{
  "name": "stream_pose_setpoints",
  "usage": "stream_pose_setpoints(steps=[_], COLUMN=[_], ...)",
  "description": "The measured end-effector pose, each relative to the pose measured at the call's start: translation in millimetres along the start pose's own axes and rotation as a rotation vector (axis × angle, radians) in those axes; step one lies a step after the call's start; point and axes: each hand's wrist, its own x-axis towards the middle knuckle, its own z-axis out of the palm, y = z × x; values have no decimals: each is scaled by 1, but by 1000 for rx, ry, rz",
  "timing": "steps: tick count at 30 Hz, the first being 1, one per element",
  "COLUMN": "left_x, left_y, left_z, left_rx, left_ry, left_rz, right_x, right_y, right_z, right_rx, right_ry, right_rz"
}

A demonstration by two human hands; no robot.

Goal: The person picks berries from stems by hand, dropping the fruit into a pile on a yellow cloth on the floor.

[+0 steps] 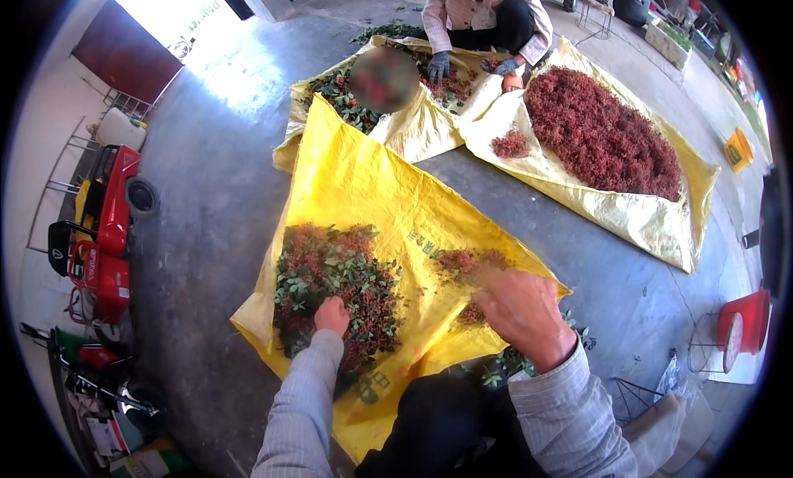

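My left hand [332, 317] is closed at a heap of red berry clusters and green leaves [330, 263] on the yellow sheet [347, 172]; what it grips is hidden. My right hand [520, 313] is over the sheet's right part, beside smaller piles of red berries [454, 263], its fingers smeared by motion. More leafy sprigs [533, 354] show past the sheet's edge, beside my right forearm.
A co-worker [479, 19] crouches with gloved hands at another leafy pile [330, 98]. A pale sheet [570, 205] bears a big red berry heap [603, 139]. Red machinery [116, 205] lines the left wall; a red bucket [747, 321] and yellow bucket [738, 147] stand right.
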Motion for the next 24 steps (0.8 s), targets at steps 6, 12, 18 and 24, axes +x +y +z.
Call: stream_pose_setpoints(steps=[6, 12, 18, 24], left_x=[8, 81, 114, 107], left_y=[20, 64, 52, 19], left_z=[-5, 3, 34, 22], left_rx=[36, 407, 745, 662], left_ry=[186, 178, -114, -175], left_rz=[67, 347, 266, 467], right_x=[-8, 4, 18, 22], right_y=[-5, 1, 8, 7], right_z=[-2, 2, 7, 5], right_rx=[-15, -92, -80, -47], right_ry=[12, -34, -69, -61], right_rz=[-14, 49, 60, 40])
